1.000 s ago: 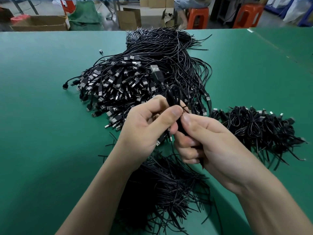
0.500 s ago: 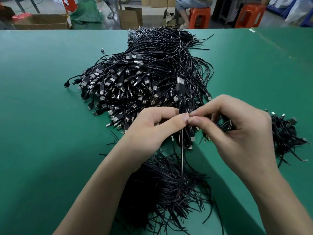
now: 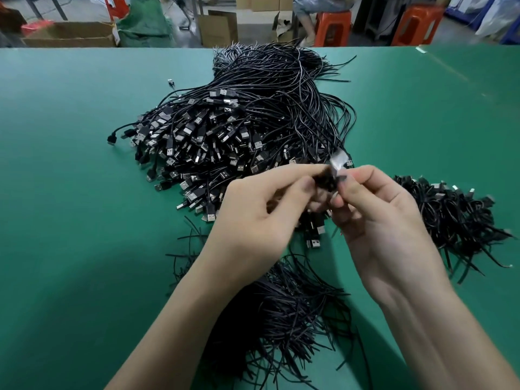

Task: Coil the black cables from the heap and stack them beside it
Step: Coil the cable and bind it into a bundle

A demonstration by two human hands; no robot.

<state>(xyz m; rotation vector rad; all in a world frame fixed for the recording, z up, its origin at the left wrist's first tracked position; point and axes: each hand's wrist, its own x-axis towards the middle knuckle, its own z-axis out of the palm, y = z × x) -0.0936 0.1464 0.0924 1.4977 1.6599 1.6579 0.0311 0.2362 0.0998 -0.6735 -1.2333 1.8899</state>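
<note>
A big heap of black USB cables (image 3: 247, 128) covers the middle of the green table (image 3: 70, 192), plugs pointing left and toward me. My left hand (image 3: 259, 218) and my right hand (image 3: 380, 220) meet just in front of the heap, both pinching one small coiled black cable (image 3: 327, 180) between their fingertips. Its silver plug (image 3: 339, 160) sticks up, blurred. A stack of coiled cables (image 3: 455, 215) lies to the right of my right hand. A pile of short black ties (image 3: 287, 311) lies under my forearms.
Beyond the table's far edge stand cardboard boxes (image 3: 70, 33), a green sack (image 3: 146, 23) and two orange stools (image 3: 332, 26), with a person seated on one. A small loose plug (image 3: 170, 82) lies on the table left of the heap.
My hands have risen slightly and drawn closer together. The cable's hanging tail is gone from below my fingers, and its plug has moved right and blurred.
</note>
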